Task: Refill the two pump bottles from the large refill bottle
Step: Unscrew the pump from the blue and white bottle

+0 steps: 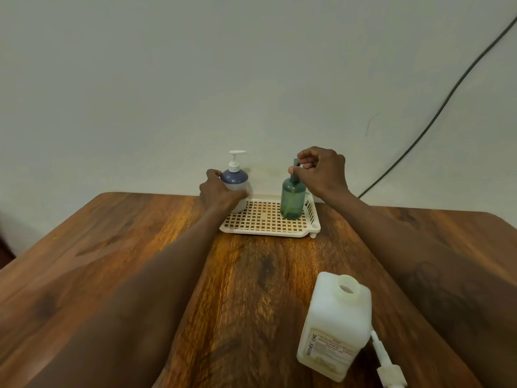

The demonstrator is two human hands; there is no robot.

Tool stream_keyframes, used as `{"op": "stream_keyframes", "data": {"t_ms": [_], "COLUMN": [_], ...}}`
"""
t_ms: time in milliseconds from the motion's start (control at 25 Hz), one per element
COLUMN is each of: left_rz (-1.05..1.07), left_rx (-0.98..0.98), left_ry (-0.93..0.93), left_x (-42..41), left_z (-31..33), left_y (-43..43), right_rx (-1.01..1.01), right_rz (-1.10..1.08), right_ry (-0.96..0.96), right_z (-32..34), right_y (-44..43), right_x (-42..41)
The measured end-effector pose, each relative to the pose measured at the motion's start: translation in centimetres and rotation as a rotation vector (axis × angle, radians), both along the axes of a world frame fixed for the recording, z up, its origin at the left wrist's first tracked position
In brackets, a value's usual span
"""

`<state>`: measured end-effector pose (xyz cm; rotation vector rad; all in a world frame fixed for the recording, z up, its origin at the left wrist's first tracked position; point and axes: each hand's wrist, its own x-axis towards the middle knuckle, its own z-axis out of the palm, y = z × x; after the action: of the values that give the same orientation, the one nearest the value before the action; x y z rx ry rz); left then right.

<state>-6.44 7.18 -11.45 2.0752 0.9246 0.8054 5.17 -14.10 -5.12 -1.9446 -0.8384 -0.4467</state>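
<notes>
On the far white lattice tray (268,229), the round blue-and-white pump bottle (236,186) is gripped by the left hand (221,193); the slim, slippery green plastic pump bottle's (292,198) pump is pinched by the right hand (321,170); the heavy, uncapped white refill jug (334,326) stands near on the desk (112,247)

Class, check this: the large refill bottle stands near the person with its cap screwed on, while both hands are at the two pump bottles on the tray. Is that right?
One thing is wrong: the large refill bottle has no cap; its neck is open, and a pump lies beside it. The head view shows this. The left hand and right hand are at the pump bottles on the tray.
</notes>
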Motion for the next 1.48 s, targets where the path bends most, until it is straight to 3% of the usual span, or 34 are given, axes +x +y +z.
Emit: {"op": "stream_keyframes", "data": {"t_ms": [200,440,640,960,1120,1280,1400,1480], "left_rz": [-0.046,-0.129,-0.201,-0.296,-0.476,-0.672,-0.765,-0.694], "left_rx": [-0.02,0.131,0.226,0.281,0.08,-0.319,-0.492,-0.427], "left_ry": [-0.093,-0.208,-0.267,-0.295,-0.269,-0.255,-0.301,-0.297], "left_x": [-2.5,-7.4,-13.7,-25.2,-30.3,-33.8,-35.0,-35.8], "left_z": [0.6,5.0,8.2,9.6,9.4,8.2,7.0,7.2], "left_y": [-0.8,-5.0,-10.0,-15.9,-16.5,-16.0,-15.3,-15.7], "right_rx": [0.015,-0.059,-0.069,-0.001,-0.085,-0.096,-0.085,-0.06], "right_rz": [0.005,0.129,0.224,0.197,0.29,0.537,0.744,0.787], "right_ry": [0.009,-0.009,-0.026,-0.004,-0.023,0.081,0.271,0.459], "right_z": [1.3,5.3,7.5,8.9,8.6,8.1,8.0,8.0], "right_y": [-0.8,-1.5,-2.8,-6.1,-7.6,-8.4,-8.9,-9.3], "right_x": [-1.7,-7.2,-13.9,-24.2,-28.3,-30.6,-31.7,-32.3]}}
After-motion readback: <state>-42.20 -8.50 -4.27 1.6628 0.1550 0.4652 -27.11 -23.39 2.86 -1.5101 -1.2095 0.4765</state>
